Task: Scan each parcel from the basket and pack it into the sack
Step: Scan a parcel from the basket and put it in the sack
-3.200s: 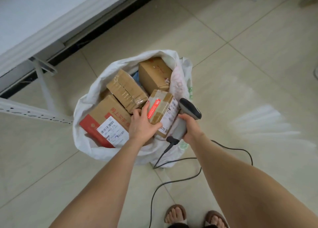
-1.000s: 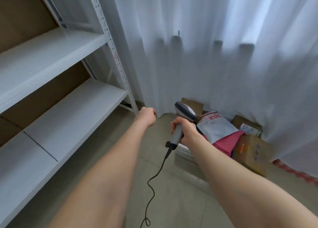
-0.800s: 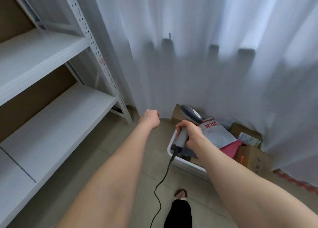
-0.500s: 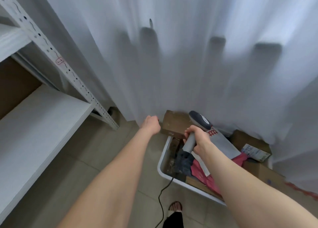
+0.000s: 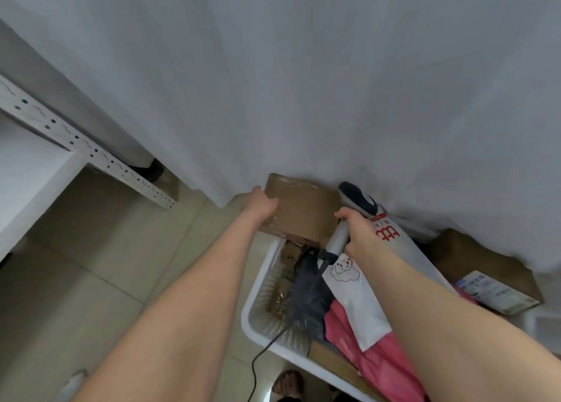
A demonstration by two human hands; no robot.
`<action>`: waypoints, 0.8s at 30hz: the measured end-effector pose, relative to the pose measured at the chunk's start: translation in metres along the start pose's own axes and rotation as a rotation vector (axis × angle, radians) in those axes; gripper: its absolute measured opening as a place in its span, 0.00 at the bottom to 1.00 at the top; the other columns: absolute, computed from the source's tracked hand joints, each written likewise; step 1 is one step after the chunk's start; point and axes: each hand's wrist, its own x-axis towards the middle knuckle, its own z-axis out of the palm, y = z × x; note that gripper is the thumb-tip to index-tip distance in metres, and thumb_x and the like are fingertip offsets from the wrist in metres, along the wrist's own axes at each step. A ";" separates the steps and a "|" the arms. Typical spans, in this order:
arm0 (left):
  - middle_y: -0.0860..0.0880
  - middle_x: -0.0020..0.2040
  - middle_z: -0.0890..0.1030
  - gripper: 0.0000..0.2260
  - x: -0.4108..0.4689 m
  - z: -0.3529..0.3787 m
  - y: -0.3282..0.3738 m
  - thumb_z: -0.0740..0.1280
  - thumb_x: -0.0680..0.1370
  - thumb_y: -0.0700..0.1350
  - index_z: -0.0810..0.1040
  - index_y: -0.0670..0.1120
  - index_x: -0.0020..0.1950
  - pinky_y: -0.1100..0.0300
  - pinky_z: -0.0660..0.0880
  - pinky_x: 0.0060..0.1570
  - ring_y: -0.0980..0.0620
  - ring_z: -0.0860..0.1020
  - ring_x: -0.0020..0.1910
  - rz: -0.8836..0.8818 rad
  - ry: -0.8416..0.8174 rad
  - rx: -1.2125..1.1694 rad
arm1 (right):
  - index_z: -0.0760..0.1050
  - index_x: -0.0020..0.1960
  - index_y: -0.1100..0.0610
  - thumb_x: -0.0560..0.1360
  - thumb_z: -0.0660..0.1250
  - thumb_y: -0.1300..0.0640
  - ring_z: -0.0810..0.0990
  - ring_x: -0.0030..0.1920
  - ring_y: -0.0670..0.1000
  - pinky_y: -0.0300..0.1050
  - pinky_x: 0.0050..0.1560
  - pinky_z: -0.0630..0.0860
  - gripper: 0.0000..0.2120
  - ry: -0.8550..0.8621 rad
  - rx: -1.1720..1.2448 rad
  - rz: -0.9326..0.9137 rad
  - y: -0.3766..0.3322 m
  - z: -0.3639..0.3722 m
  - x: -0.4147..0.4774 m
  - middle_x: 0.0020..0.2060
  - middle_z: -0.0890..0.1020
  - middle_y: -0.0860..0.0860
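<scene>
From the head camera I see my left hand (image 5: 261, 206) clasping the left edge of a brown parcel (image 5: 303, 211) at the white basket's (image 5: 252, 306) far end, while my right hand (image 5: 355, 232) has its fingers wrapped around the scanner (image 5: 339, 237) above that basket.

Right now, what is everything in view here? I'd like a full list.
curtain: one, white, behind everything
floor: beige tiles
shelf rack: one, white, left
basket: one, white plastic, on the floor
brown box: one, brown cardboard, at the basket's far end against the curtain
scanner: one, grey with dark head, above the basket
cable: one, black, from scanner over basket rim to floor
white mailer: one or two, cannot tell; white with red print, in the basket
pink mailer: one, pink, basket's near end
dark bag: one, dark grey, in the basket
labelled box: one, brown with white label, far right under the curtain's hem
left hand: gripping the brown box's left edge
right hand: gripping the scanner's handle
</scene>
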 end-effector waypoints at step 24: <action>0.45 0.72 0.68 0.34 -0.205 -0.151 0.064 0.61 0.74 0.67 0.65 0.48 0.73 0.36 0.66 0.64 0.40 0.68 0.69 -0.338 0.187 -0.966 | 0.76 0.64 0.59 0.67 0.78 0.45 0.81 0.56 0.59 0.60 0.60 0.76 0.31 -0.224 0.202 -0.029 -0.107 -0.006 -0.224 0.57 0.82 0.57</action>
